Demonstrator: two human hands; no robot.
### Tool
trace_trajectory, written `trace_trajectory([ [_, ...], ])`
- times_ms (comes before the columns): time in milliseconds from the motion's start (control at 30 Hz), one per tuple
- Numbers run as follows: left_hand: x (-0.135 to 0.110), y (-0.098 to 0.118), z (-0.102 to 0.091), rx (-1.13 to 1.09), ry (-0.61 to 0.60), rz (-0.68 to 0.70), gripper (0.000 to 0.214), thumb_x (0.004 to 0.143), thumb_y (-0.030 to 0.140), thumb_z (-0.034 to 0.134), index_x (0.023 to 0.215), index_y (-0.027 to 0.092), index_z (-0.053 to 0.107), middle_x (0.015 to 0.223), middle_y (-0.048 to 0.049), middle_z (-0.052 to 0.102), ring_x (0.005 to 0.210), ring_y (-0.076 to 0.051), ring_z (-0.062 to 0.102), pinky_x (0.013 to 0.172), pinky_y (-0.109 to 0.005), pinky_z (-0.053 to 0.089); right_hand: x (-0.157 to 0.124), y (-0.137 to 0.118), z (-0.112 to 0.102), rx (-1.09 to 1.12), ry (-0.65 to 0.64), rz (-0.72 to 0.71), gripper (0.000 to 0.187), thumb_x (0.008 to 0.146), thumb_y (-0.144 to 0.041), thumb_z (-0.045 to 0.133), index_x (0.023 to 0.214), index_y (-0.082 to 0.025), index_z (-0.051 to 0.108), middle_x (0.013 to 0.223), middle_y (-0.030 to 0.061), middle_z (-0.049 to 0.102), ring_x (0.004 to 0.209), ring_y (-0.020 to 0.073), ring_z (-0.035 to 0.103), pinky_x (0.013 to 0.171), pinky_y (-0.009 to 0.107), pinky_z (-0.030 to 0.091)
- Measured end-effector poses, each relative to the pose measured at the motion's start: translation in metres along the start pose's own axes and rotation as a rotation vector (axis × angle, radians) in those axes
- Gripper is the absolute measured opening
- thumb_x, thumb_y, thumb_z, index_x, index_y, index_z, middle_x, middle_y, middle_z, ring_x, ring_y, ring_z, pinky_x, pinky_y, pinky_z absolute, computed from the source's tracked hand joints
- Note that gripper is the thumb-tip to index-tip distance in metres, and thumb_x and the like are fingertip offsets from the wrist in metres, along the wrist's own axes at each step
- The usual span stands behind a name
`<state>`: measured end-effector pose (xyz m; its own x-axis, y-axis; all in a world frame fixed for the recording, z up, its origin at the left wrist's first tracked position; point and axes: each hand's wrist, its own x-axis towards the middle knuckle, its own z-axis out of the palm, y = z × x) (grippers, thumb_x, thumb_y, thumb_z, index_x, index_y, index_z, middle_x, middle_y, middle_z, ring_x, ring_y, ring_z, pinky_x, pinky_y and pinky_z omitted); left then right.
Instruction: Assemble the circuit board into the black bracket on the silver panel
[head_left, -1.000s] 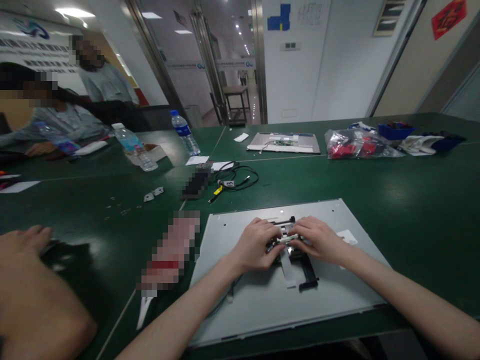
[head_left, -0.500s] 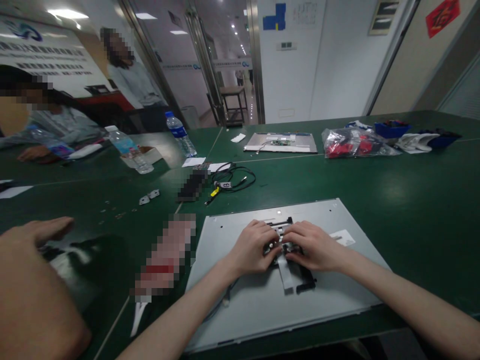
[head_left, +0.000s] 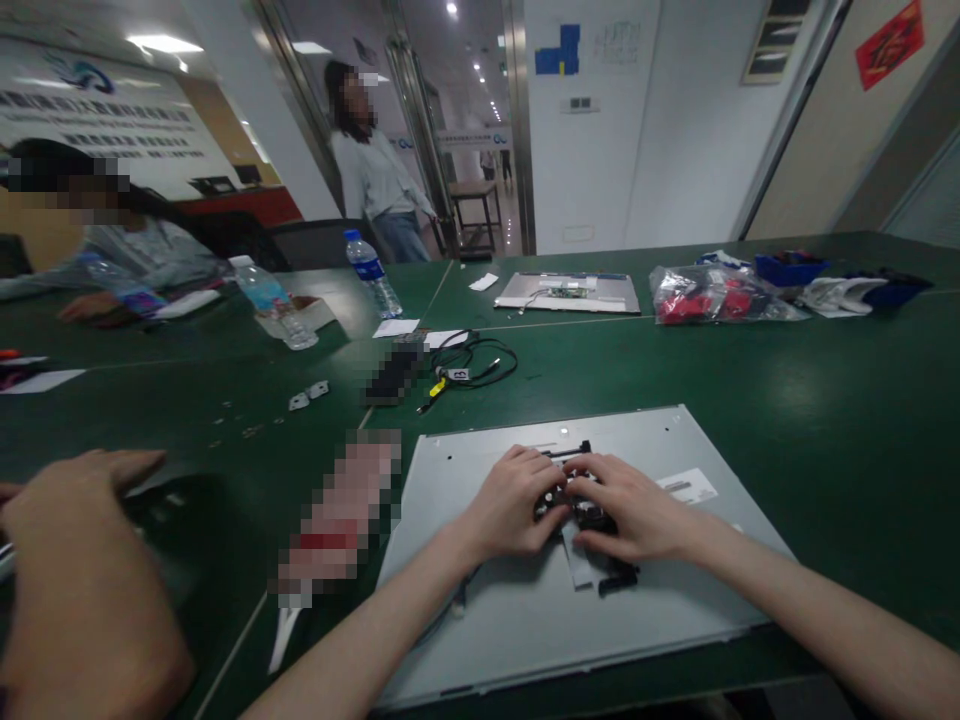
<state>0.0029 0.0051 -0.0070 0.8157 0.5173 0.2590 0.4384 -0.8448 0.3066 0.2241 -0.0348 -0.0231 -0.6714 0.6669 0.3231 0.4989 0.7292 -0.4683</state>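
Note:
A large light-grey panel [head_left: 517, 640], apparently the metal back of a display, lies flat before me. My left hand [head_left: 521, 500] and my right hand [head_left: 626, 505] meet over its middle, fingers curled down round a small dark assembly [head_left: 592, 515]. My fingers cover much of it, so its exact kind is unclear. A flat whitish strip [head_left: 578, 568] runs from under my hands towards me. Beside the strip, the end of a black bar-like part [head_left: 618, 582] rests on the panel. A thin cable [head_left: 448, 618] lies left of my left wrist.
A pixelated reddish object [head_left: 341, 515] lies left of the panel. Another person's arm [head_left: 82, 570] reaches in at left. Beyond are a black cable [head_left: 480, 365], a water bottle [head_left: 373, 275], a second panel [head_left: 566, 292] and a plastic bag with red contents [head_left: 712, 295].
My right hand's fingers have shifted slightly over the dark assembly; the left stays close to it. The standing person has moved right towards the glass door. The neighbouring arm has shifted slightly.

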Motion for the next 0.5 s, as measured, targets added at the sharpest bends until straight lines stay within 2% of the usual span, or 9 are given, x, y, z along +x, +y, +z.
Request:
trace_trajectory([
  [333, -0.0014, 0.0015, -0.0025, 0.003, 0.02, -0.012, 0.018, 0.077, 0.027, 0.062, 0.092, 0.019, 0.055, 0.096, -0.0078, 0.064, 0.09, -0.025, 0.057, 0.084, -0.042, 0.042, 0.0014, 0.0002, 0.0015, 0.006, -0.004, 0.023, 0.048, 0.082, -0.032, 0.069, 0.125, -0.02, 0.051, 0.137, 0.0143, 0.05, 0.122, 0.0288, 0.048, 0.104, 0.047, 0.043],
  [500, -0.001, 0.0026, -0.0049, -0.008, -0.027, 0.032, 0.018, 0.077, 0.033, 0.063, 0.087, 0.02, 0.055, 0.092, -0.0067, 0.061, 0.091, -0.025, 0.055, 0.086, -0.043, 0.042, 0.0016, -0.001, 0.001, 0.019, 0.006, 0.027, 0.049, 0.082, -0.032, 0.069, 0.127, -0.021, 0.051, 0.136, 0.0136, 0.05, 0.122, 0.0281, 0.048, 0.104, 0.046, 0.043],
])
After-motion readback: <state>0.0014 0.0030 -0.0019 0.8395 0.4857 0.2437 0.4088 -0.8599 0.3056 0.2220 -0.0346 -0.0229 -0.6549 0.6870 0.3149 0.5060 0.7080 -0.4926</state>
